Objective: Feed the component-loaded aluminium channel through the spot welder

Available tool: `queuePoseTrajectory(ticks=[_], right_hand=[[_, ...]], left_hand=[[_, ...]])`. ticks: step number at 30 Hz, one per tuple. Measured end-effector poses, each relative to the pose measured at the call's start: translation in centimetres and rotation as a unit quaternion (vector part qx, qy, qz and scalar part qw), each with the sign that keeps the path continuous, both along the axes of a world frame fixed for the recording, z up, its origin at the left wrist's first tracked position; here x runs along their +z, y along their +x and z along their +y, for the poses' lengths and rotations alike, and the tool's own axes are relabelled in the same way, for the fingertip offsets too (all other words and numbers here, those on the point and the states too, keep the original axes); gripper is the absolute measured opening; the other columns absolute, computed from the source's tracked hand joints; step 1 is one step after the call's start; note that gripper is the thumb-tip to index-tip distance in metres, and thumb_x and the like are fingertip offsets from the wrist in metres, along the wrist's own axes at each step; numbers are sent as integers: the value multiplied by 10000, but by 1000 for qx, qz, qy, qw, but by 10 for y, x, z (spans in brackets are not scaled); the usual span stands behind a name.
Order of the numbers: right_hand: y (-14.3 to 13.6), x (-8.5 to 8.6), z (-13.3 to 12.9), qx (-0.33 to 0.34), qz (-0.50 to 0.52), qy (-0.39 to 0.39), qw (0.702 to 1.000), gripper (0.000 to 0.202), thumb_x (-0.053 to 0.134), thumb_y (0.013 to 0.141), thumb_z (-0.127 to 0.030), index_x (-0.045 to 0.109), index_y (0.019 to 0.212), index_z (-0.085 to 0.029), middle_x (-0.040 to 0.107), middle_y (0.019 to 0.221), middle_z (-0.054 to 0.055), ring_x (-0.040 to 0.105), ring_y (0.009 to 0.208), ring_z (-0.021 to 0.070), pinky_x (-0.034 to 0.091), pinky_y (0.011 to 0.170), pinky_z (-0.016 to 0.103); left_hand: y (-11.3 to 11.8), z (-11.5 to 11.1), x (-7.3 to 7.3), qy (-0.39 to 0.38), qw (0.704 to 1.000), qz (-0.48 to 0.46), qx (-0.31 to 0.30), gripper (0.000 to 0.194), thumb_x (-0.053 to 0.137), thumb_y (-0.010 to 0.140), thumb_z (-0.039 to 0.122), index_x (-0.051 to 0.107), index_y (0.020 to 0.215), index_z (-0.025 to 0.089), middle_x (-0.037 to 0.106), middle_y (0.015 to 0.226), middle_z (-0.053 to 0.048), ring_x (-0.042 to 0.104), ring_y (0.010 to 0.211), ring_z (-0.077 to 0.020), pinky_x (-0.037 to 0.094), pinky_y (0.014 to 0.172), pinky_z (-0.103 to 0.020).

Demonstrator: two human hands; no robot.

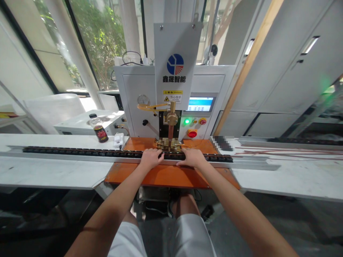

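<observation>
A long black segmented strip point(80, 151) lies along a light metal channel point(250, 164) that runs left to right across the bench. My left hand point(151, 158) is closed over the strip, left of the welding head, with its thumb towards the middle. On the other side my right hand point(192, 158) grips the same strip, its thumb at the channel's front edge. Between and just behind my hands, the brass and copper head point(170, 126) of a grey machine point(139, 85) stands over the strip. The undersides of my fingers are hidden.
An orange plate point(160, 175) lies under the channel. A dark drink bottle point(99, 128) and a small white device point(118, 140) stand at back left. Thin copper-coloured rods point(289, 153) lie to the right. The machine carries a lit screen point(200, 103) and a red knob point(192, 133).
</observation>
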State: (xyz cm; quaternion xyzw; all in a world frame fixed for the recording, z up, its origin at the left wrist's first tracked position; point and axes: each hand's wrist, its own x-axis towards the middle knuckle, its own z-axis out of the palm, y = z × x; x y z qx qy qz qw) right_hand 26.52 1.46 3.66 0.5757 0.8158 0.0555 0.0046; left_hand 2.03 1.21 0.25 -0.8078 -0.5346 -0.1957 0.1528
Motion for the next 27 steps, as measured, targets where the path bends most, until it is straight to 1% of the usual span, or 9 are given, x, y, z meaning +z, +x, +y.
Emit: queuePoseTrajectory(ticks=[4, 8, 11, 15, 20, 27], right_hand=[[8, 2, 0, -11, -9, -13, 1000, 867, 495, 638, -885, 579, 1176, -210, 702, 1056, 153, 653, 994, 327, 472, 805, 377], [12, -1, -2, -8, -5, -11, 1000, 867, 474, 650, -890, 578, 1184, -215, 697, 1071, 151, 648, 1007, 319, 464, 816, 367], [8, -6, -6, 1, -5, 2, 1000, 887, 433, 665, -900, 579, 1185, -197, 690, 1070, 162, 638, 1025, 317, 453, 840, 367], [0, -11, -8, 9, -10, 20, 1000, 885, 356, 718, -888, 578, 1190, -173, 671, 1114, 186, 630, 1029, 310, 449, 854, 369], [-1, -14, -6, 18, -11, 31, 999, 855, 334, 748, -869, 591, 1175, -174, 678, 1091, 178, 642, 1002, 304, 461, 835, 365], [-2, -13, -4, 17, -9, 33, 999, 846, 323, 765, -857, 598, 1183, -174, 682, 1069, 178, 648, 989, 303, 470, 825, 370]], left_hand=[[0, 0, 0, 4, 1000, 8, -2, 416, 370, 945, 453, 693, 892, 196, 705, 841, -103, 626, 773, -228, 400, 713, -338], [-7, 1, 1, 5, 1000, 8, 2, 409, 376, 943, 449, 696, 897, 199, 704, 828, -102, 624, 772, -223, 401, 714, -333], [-16, 1, 1, 1, 1000, 4, -1, 407, 383, 939, 453, 699, 889, 199, 701, 820, -102, 623, 785, -226, 402, 719, -336], [-24, 0, 0, 10, 1000, 19, 7, 405, 376, 947, 451, 693, 893, 204, 698, 821, -90, 622, 792, -231, 395, 721, -343], [-23, -1, 0, 12, 999, 26, 17, 412, 361, 958, 453, 683, 900, 202, 694, 823, -83, 621, 800, -231, 391, 735, -346], [-21, -4, 7, -13, 1000, 17, 20, 461, 335, 961, 505, 678, 951, 197, 697, 865, -92, 628, 841, -240, 396, 767, -352]])
